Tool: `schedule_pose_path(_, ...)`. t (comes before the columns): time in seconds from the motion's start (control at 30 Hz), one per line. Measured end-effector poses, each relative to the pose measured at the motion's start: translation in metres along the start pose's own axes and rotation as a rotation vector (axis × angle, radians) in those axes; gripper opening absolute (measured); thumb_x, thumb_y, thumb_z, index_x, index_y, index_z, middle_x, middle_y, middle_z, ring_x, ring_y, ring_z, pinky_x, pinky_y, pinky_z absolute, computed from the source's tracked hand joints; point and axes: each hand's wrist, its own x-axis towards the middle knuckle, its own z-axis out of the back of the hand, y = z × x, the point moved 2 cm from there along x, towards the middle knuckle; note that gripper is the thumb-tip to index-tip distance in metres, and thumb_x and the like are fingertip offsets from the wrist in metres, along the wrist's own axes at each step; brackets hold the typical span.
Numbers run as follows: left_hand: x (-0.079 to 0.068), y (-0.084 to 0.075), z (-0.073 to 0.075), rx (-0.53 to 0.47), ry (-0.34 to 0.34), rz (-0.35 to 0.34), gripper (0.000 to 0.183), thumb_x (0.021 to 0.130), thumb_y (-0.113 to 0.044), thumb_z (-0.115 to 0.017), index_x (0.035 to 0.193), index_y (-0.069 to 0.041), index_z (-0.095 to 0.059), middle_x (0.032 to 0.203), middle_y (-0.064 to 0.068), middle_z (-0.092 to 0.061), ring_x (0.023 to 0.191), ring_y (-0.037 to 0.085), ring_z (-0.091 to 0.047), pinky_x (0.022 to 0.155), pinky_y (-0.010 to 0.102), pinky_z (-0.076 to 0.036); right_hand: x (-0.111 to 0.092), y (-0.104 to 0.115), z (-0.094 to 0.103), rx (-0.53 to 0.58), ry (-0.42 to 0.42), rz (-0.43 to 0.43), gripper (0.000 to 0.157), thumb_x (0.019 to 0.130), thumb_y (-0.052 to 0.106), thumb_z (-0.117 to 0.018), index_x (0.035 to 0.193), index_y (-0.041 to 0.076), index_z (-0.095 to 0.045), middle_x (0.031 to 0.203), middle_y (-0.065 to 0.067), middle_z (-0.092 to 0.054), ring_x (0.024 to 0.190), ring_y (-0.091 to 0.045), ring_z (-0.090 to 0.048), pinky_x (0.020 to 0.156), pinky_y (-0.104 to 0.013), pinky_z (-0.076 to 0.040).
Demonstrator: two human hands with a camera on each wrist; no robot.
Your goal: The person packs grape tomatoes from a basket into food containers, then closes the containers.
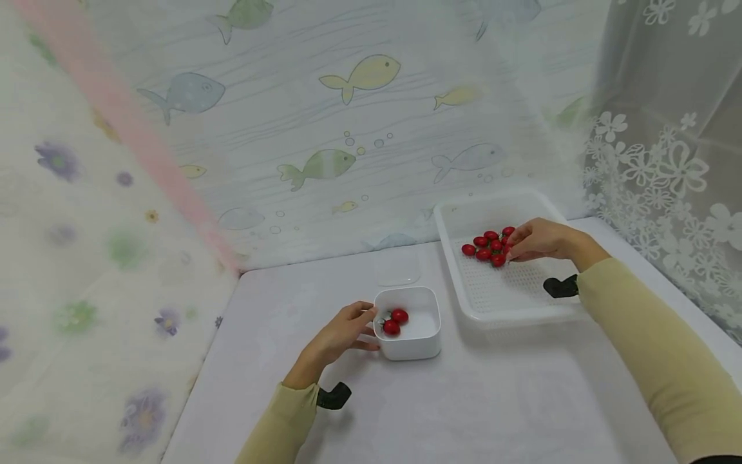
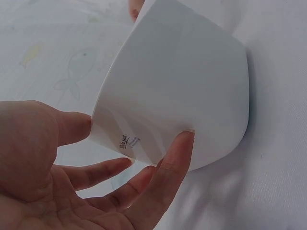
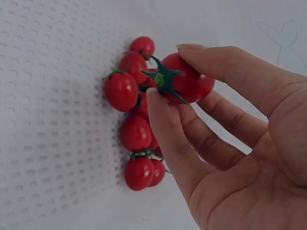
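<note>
My right hand [image 1: 539,240] is over the white plastic basket [image 1: 455,270]. In the right wrist view it pinches a cherry tomato [image 3: 194,86] between thumb and finger, the green stem star facing the camera. Several more cherry tomatoes [image 3: 136,132] lie in a cluster on the basket's perforated bottom. To the left, a small white square box [image 1: 410,350] stands on the table with two cherry tomatoes [image 1: 391,327] inside. The left hand [image 1: 342,332] touches the box's left side, fingers spread and thumb at the rim, as the left wrist view also shows.
A clear flat lid [image 1: 397,268] lies behind the box on the white-covered table [image 1: 348,412]. Curtains printed with fish [image 1: 324,164] and flowers hang at the back and left. Lace sheeting [image 1: 666,174] hangs close to the basket's right side.
</note>
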Motion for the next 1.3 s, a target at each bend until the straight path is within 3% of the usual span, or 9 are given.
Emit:
schedule_pose_path(0.43, 0.002, 0.001, 0.001, -0.006, -0.007, 0.005, 0.051, 0.108, -0.036, -0.053, 0.143, 0.0, -0.047, 0.139, 0.02, -0.053, 0.105, 0.027, -0.067, 0.082, 0.04, -0.064, -0.015, 0.02, -0.001, 0.045, -0.005, 0.039, 0.057, 0.096, 0.006, -0.071, 0.141, -0.015, -0.042, 0.119, -0.011, -0.059, 0.097, -0.012, -0.067, 0.091, -0.03, -0.06)
schedule_pose_path(1.03, 0.0, 0.002, 0.0, -0.012, 0.001, 0.009, 0.053, 0.108, -0.037, -0.053, 0.145, 0.001, -0.045, 0.141, 0.021, -0.053, 0.106, 0.027, -0.067, 0.082, 0.041, -0.064, -0.042, 0.044, -0.013, -0.003, -0.012, 0.11, 0.051, 0.093, 0.014, -0.076, 0.134, -0.008, -0.053, 0.117, -0.009, -0.064, 0.101, -0.018, -0.068, 0.091, -0.031, -0.059)
schedule_pose_path(1.3, 0.0, 0.001, -0.001, -0.019, -0.001, 0.008, 0.052, 0.108, -0.035, -0.053, 0.144, 0.001, -0.046, 0.141, 0.022, -0.053, 0.107, 0.028, -0.067, 0.082, 0.041, -0.064, -0.053, 0.05, -0.024, -0.068, -0.067, 0.146, 0.045, 0.094, 0.021, -0.076, 0.13, -0.001, -0.06, 0.121, -0.011, -0.062, 0.108, -0.023, -0.056, 0.089, -0.03, -0.054)
